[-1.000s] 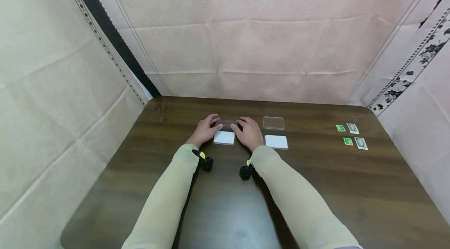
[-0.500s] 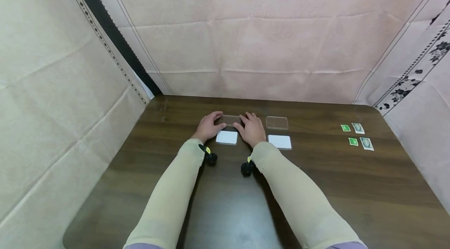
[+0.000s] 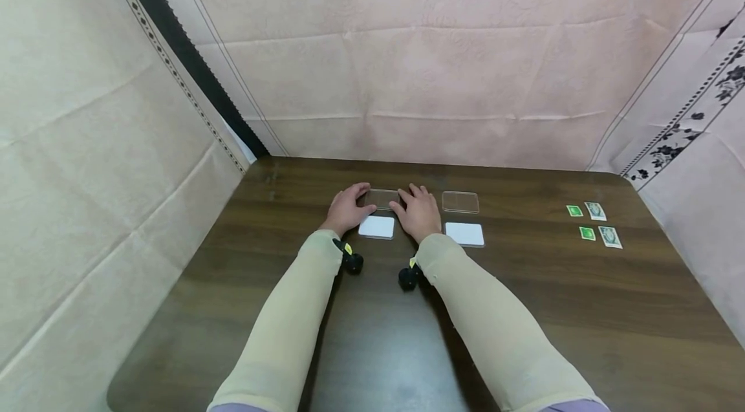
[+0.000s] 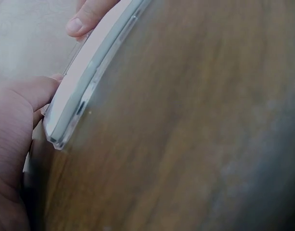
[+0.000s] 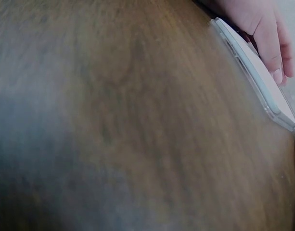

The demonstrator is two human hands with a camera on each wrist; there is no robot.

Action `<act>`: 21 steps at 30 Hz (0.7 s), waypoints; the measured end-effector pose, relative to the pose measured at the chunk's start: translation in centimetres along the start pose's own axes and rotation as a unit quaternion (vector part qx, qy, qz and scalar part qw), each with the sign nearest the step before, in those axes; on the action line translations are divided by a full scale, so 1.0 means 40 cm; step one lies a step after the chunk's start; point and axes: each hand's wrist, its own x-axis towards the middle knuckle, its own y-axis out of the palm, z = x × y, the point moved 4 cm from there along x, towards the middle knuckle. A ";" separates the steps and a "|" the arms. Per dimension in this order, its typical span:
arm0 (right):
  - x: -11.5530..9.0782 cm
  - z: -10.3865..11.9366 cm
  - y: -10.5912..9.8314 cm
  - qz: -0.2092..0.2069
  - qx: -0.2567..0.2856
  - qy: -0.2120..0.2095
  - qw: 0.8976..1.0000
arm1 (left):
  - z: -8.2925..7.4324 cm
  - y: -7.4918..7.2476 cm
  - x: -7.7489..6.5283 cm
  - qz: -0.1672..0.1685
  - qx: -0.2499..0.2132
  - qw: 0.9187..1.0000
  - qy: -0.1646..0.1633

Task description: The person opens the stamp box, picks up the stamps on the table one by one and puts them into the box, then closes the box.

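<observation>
Near the table's middle lies a clear plastic case with a white slab (image 3: 376, 227) in its near half. The flat clear lid (image 3: 383, 199) spreads out behind that half. At the lid's left side is my left hand (image 3: 346, 208), fingers fairly straight and thumb reaching in by the near corner. My right hand (image 3: 420, 213) flanks the lid's right side, fingers extended and thumb toward the case. In the left wrist view the white slab (image 4: 82, 72) shows edge-on in its clear tray, fingers close along its far side. The right wrist view shows the slab (image 5: 258, 67) likewise.
Right of my right hand lies a second case, with a white slab (image 3: 464, 234) and a clear lid (image 3: 460, 202). Farther right are two small green pieces (image 3: 574, 211) and two larger pale printed pieces (image 3: 610, 237). Light cloth (image 3: 407, 95) hangs behind the brown table (image 3: 372, 347).
The lid between my hands looked narrower and partly covered a second ago and now shows flat behind the slab. My hands have shifted slightly away from me, with little movement in the last half second.
</observation>
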 end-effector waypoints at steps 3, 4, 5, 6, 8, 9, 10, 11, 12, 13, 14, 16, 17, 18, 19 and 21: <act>0.000 0.001 0.001 0.002 0.002 0.003 1.000 | 0.001 0.001 0.000 -0.001 0.003 1.000 -0.001; -0.001 0.001 0.000 0.002 0.003 0.004 1.000 | 0.001 0.001 0.000 -0.001 0.004 1.000 -0.002; -0.001 0.001 0.000 0.002 0.004 0.005 1.000 | 0.000 0.001 -0.001 0.000 0.005 1.000 -0.003; -0.001 0.001 0.000 0.002 0.005 0.006 1.000 | -0.001 0.001 -0.001 0.001 0.006 1.000 -0.004; -0.001 0.000 -0.003 0.003 0.004 0.007 1.000 | -0.005 0.002 -0.002 0.002 0.003 1.000 -0.006; -0.002 0.000 -0.005 0.002 0.003 0.007 1.000 | -0.006 0.002 -0.002 0.002 0.002 1.000 -0.007; -0.002 -0.001 -0.006 0.001 0.004 0.007 1.000 | -0.007 0.003 -0.002 0.003 0.001 1.000 -0.006; -0.002 -0.002 -0.006 0.000 0.004 0.007 1.000 | -0.008 0.004 -0.002 0.003 0.000 1.000 -0.006; -0.004 -0.003 -0.006 -0.002 0.005 0.006 1.000 | -0.008 0.005 -0.002 0.003 0.000 1.000 -0.005; -0.005 -0.004 -0.006 -0.005 0.008 0.007 1.000 | -0.007 0.006 -0.003 0.003 -0.001 1.000 -0.005; -0.006 -0.005 -0.006 -0.010 0.014 0.008 1.000 | -0.006 0.007 -0.003 0.002 -0.003 1.000 -0.005; -0.010 -0.007 -0.008 -0.023 0.037 0.010 0.999 | -0.003 0.007 -0.005 0.000 -0.010 1.000 -0.004; -0.014 -0.007 -0.009 -0.030 0.053 0.013 0.998 | 0.000 0.007 -0.006 -0.002 -0.016 1.000 -0.006; -0.017 -0.007 -0.010 -0.037 0.072 0.013 0.997 | 0.003 0.005 -0.009 -0.003 -0.025 1.000 -0.008; -0.021 -0.006 -0.011 -0.043 0.091 0.013 0.995 | 0.007 0.002 -0.012 -0.006 -0.037 0.999 -0.013; -0.029 -0.002 -0.013 -0.051 0.123 0.006 0.991 | 0.015 -0.004 -0.020 -0.010 -0.063 0.998 -0.021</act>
